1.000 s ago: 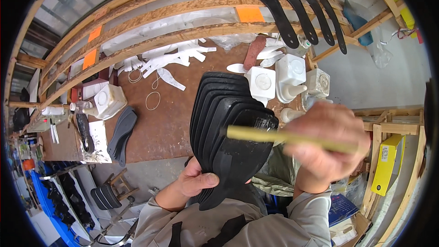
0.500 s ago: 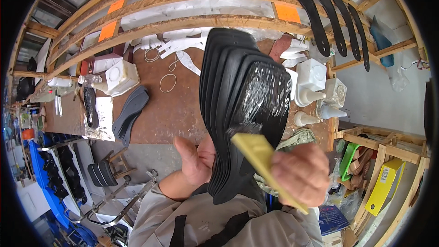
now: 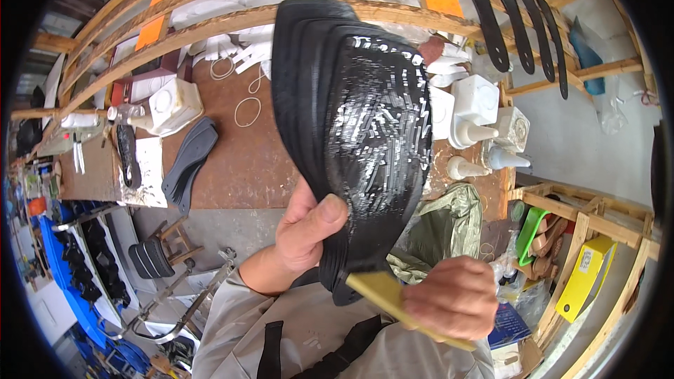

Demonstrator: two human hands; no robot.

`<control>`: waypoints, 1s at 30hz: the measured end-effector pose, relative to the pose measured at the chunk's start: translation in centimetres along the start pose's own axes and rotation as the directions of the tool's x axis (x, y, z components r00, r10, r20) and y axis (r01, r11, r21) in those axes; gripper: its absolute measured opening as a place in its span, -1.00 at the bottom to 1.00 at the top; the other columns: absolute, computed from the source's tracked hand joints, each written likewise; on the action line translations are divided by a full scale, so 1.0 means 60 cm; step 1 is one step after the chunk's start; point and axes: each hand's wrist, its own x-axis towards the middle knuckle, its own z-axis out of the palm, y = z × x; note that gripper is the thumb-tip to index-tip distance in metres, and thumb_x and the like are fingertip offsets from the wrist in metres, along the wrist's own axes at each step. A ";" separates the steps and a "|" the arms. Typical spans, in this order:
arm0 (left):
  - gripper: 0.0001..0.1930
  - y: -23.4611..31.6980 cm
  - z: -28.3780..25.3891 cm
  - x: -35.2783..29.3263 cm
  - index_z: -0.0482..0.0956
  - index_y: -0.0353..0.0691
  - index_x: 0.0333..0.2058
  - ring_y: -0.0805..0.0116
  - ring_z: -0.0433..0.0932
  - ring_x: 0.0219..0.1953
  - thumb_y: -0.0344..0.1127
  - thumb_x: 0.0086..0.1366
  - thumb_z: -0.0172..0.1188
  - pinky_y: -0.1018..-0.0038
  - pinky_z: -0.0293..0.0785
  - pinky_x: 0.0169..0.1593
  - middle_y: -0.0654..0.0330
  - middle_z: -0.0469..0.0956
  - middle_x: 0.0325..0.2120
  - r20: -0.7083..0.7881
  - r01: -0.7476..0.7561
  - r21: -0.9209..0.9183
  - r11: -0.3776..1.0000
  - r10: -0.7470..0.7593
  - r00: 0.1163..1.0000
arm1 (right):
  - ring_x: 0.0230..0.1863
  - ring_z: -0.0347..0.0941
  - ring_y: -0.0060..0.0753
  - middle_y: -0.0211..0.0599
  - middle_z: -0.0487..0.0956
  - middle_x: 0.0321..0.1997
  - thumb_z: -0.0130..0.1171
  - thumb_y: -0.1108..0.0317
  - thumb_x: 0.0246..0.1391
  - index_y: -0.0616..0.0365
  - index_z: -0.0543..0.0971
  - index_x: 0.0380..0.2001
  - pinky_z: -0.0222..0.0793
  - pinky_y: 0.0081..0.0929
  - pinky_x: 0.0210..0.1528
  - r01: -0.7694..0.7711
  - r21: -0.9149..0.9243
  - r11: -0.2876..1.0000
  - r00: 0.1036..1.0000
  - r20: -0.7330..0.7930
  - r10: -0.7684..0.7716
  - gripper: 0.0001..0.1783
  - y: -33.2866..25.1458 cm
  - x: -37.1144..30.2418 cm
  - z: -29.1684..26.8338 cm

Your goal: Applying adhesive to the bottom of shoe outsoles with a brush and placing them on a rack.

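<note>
1. Soles (image 3: 379, 126), black and overlapped in a fanned stack, stand upright before the person, rising across the view of the bench (image 3: 232, 182); their broad ends are up, their narrow ends down toward the lap.
2. The left hand (image 3: 302, 235) clasps the stack at its narrow part. The thumb lies on the near side at the left edge and the fingers go behind, mostly hidden, so the soles are pinched between them.
3. The right hand (image 3: 453, 298) is curled tight round the brush (image 3: 390, 302), whose flat yellow handle slants from the soles' lower end down to the right. Whether its tip touches them cannot be told.
4. The front sole's broad face is glossy, with streaky white gleams reaching up to its top edge.
5. On the bench at left lies a second stack (image 3: 191, 161), dark grey, near a white sheet (image 3: 153, 168).
6. At right, white bottles (image 3: 477, 98) stand just beyond the soles' edge, and a crumpled green cloth (image 3: 456, 221) sits below them.
7. Overhead runs the wooden rack (image 3: 400, 14), with black strips (image 3: 484, 21) hanging at its right.
</note>
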 end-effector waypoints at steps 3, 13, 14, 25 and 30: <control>-0.34 0.004 0.016 -0.004 -0.04 -0.25 0.26 0.14 0.30 0.16 -0.21 0.29 0.03 0.25 0.23 0.20 -0.01 0.19 0.18 -0.070 0.038 -0.014 0.999 -0.038 0.997 | -0.72 0.44 -0.45 -0.22 0.61 -0.56 0.28 0.44 -0.18 0.31 0.62 -0.49 0.30 -0.56 -0.73 -0.224 0.002 0.975 0.892 -0.401 0.206 -0.85 0.021 0.000 0.020; -0.32 0.004 0.016 -0.012 0.03 -0.29 0.23 0.08 0.35 0.13 -0.16 0.25 0.10 0.20 0.30 0.16 -0.07 0.26 0.13 -0.043 0.085 0.026 0.996 -0.084 0.996 | -0.70 0.39 -0.55 -0.20 0.59 -0.57 0.28 0.50 -0.14 0.34 0.60 -0.44 0.27 -0.65 -0.65 -0.483 0.238 0.842 0.646 -0.552 0.527 -0.85 0.029 0.026 -0.013; -0.33 0.006 0.025 -0.010 0.03 -0.30 0.23 0.08 0.34 0.13 -0.16 0.25 0.10 0.20 0.29 0.17 -0.06 0.26 0.14 -0.037 0.091 0.029 0.995 -0.090 0.995 | -0.71 0.38 -0.54 -0.15 0.55 -0.58 0.24 0.44 -0.08 0.37 0.56 -0.41 0.26 -0.62 -0.66 -0.440 0.215 0.872 0.644 -0.602 0.473 -0.81 0.039 0.038 -0.026; -0.42 0.007 0.021 -0.010 0.05 -0.26 0.24 0.26 0.31 0.14 -0.22 0.31 -0.01 0.32 0.20 0.20 0.08 0.29 0.12 -0.086 0.023 0.037 0.999 -0.019 0.996 | -0.57 0.52 -0.51 -0.29 0.63 -0.47 0.38 0.30 -0.16 0.11 0.66 -0.44 0.32 -0.60 -0.63 -0.036 0.054 0.998 0.991 -0.130 0.042 -0.82 0.044 0.025 -0.015; -0.53 0.011 0.027 -0.001 0.23 -0.37 0.14 0.11 0.43 0.05 -0.22 0.33 -0.10 0.18 0.31 0.14 -0.04 0.36 0.07 -0.124 -0.161 -0.090 0.983 0.149 0.981 | -0.60 0.48 -0.51 -0.18 0.62 -0.43 0.37 0.40 -0.24 0.27 0.64 -0.41 0.33 -0.61 -0.65 0.032 0.139 0.990 0.997 0.066 -0.041 -0.75 0.012 -0.025 -0.008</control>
